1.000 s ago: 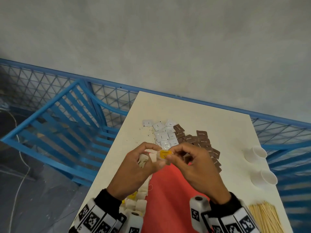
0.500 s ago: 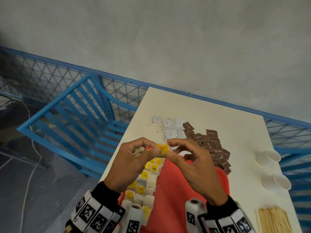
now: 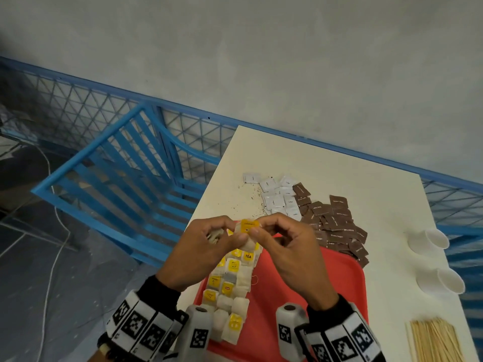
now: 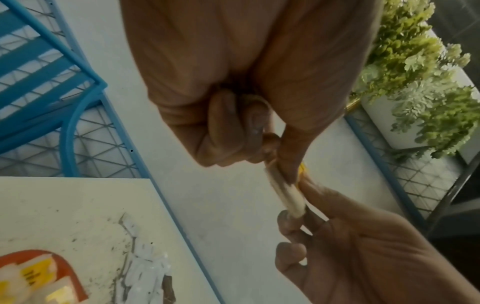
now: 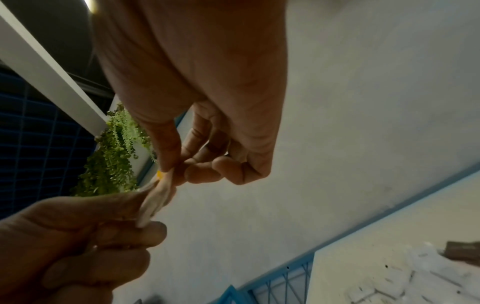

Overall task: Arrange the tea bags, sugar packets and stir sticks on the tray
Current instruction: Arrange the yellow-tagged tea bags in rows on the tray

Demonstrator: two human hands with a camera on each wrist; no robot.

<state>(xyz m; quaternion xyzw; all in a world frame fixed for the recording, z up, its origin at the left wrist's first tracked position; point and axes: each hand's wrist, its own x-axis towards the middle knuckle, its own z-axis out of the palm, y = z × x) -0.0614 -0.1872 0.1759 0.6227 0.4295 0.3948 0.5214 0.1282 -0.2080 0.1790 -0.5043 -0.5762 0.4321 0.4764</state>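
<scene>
Both hands hold one tea bag (image 3: 245,232) with a yellow tag above the far end of the red tray (image 3: 337,278). My left hand (image 3: 209,246) pinches its left side and also keeps another tea bag curled in its fingers. My right hand (image 3: 285,246) pinches the right side by thumb and forefinger. The bag shows edge-on in the left wrist view (image 4: 284,191) and the right wrist view (image 5: 153,201). Rows of tea bags (image 3: 230,283) lie along the tray's left side. White sugar packets (image 3: 278,194) and brown sugar packets (image 3: 332,220) are heaped beyond the tray. Stir sticks (image 3: 436,340) lie at the near right.
Two white paper cups (image 3: 431,240) (image 3: 444,280) lie on their sides at the table's right edge. Loose tea crumbs (image 3: 251,197) dot the white table (image 3: 366,178). A blue chair (image 3: 117,173) and mesh railing stand to the left, with a plant (image 4: 420,82) behind.
Both hands have stayed together on the tea bag, turning it slightly. The head view has tilted down and right, so more of the tray's tea bag rows shows.
</scene>
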